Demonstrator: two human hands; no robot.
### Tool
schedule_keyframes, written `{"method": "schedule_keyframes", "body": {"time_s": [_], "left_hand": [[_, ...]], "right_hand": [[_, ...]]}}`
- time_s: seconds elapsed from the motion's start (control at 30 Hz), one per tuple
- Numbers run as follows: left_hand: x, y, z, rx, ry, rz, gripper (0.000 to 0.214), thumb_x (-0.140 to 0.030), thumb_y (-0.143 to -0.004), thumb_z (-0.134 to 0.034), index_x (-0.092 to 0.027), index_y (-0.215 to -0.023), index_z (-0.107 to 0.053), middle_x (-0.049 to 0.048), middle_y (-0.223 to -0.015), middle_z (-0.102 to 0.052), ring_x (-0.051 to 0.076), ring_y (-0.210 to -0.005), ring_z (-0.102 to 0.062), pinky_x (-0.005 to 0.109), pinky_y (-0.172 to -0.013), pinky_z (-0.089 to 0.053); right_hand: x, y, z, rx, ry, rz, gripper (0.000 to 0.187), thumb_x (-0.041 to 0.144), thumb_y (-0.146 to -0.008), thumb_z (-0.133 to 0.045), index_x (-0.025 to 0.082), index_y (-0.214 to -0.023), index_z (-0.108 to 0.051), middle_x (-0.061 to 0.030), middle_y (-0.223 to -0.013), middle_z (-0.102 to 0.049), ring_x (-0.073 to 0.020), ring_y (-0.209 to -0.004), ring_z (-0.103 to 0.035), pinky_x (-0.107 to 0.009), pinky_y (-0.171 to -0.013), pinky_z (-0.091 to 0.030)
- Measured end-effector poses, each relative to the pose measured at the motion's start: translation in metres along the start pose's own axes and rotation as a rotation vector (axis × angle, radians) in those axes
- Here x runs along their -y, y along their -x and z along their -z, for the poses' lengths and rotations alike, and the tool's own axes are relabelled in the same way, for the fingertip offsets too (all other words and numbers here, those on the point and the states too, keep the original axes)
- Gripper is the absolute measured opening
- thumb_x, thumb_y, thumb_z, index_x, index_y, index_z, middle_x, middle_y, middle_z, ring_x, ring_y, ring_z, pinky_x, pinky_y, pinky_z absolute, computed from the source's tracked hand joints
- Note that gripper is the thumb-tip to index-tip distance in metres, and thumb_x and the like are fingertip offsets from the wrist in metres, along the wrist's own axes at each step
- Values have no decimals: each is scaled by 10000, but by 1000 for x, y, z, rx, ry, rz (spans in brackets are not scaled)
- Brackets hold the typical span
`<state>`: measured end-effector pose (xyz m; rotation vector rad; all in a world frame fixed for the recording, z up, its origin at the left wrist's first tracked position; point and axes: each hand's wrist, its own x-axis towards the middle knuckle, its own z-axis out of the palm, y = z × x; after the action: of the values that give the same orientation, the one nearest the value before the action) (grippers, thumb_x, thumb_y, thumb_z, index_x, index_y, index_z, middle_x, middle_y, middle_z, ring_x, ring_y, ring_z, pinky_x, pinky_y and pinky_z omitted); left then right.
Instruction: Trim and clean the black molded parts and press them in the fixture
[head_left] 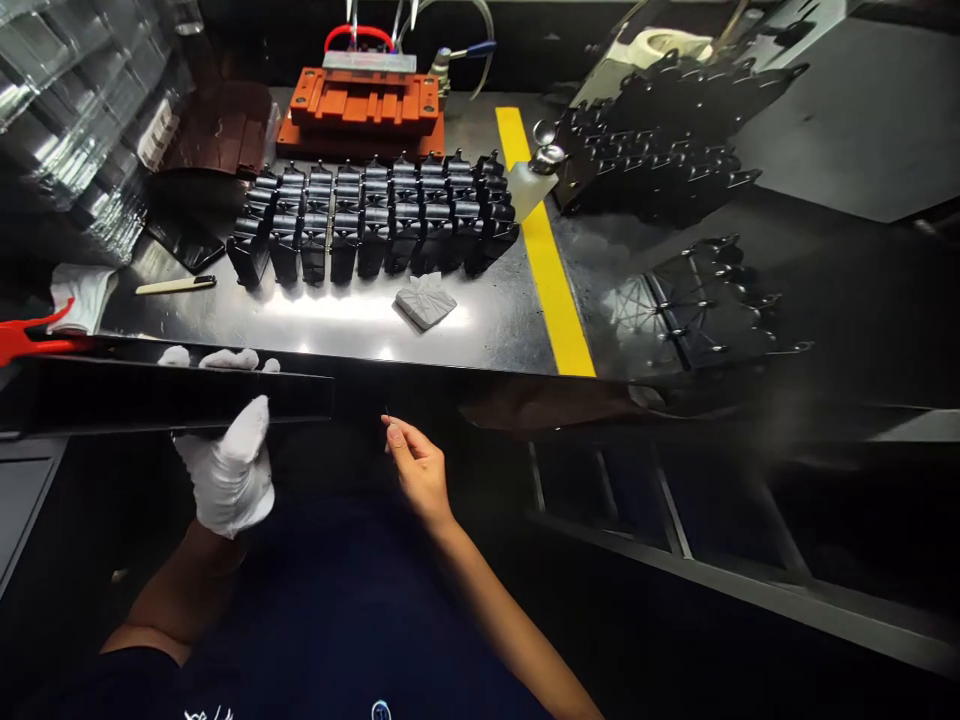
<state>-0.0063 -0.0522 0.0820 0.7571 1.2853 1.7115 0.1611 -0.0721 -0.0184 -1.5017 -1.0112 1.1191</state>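
Note:
My left hand [225,470], in a white glove, grips a long flat black panel [150,395] from below, with the fingertips curled over its top edge. My bare right hand [416,470] hovers below the table's front edge, just right of the panel's end. Its thumb and fingers are pinched together, and what they hold, if anything, is too small to make out. On the shiny dark table [345,320] beyond stand rows of black plastic parts [375,220].
A crumpled white cloth [425,300] lies in front of the rows. An orange fixture [364,105] stands behind them. A yellow stripe [547,260] crosses the table. Stacked black parts [660,130] lie at the right, clear trays [67,110] at the left, and a red-handled tool [30,338] pokes in.

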Motion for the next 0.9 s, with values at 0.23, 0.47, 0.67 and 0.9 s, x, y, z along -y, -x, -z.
{"method": "schedule_keyframes", "body": {"time_s": [0.23,0.47,0.67,0.9], "left_hand": [[4,2,-8,4,142,151,582,-225,-666,-800,-366,-1170,-546,-42,-1168,-612,209,-1171,-562,415,-1001,-501],[5,3,-8,18,147,135,628,-192,-641,-810,-368,-1175,-533,-44,-1137,-615,199,-1170,-560,412,-1014,-483],[-2,11,-2,220,268,373,583,-238,-676,-768,-322,-1204,-536,1,-1041,-628,215,-1018,-627,447,-916,-535],[17,-11,-2,106,176,539,320,-391,-727,-712,-206,-953,-581,-14,-822,-603,110,-645,-588,243,-581,-520]], "right_hand": [[48,8,3,179,64,560,103,194,-820,-653,226,-901,-707,-28,-788,-666,-139,-701,-609,-266,-606,-499],[50,3,-2,137,101,627,159,150,-800,-676,247,-914,-730,-26,-792,-663,-133,-687,-617,-261,-582,-511],[46,-23,4,-41,109,536,114,162,-821,-650,231,-858,-733,-30,-785,-679,-144,-726,-630,-290,-666,-520],[59,-3,18,321,146,536,97,175,-831,-635,208,-883,-710,-29,-749,-660,-126,-651,-608,-247,-549,-486]]}}
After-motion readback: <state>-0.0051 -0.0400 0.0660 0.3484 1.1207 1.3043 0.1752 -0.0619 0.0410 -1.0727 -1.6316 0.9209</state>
